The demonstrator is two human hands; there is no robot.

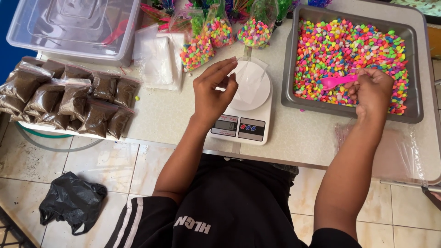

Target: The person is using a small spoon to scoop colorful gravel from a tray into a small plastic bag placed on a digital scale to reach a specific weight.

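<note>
Fingers of the left hand [212, 94] pinch a clear bag [250, 80] open over the scale [243, 115] at centre, while the right hand [374, 92] grips a pink scoop [337, 81] in the pebble tray [415, 69], upper right.

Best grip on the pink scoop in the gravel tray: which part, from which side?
Take the pink scoop by its handle end, from the right. The bowl points left and lies low over the coloured gravel, while the handle runs right into the right hand, clear of the stones in the grey tray.
</note>
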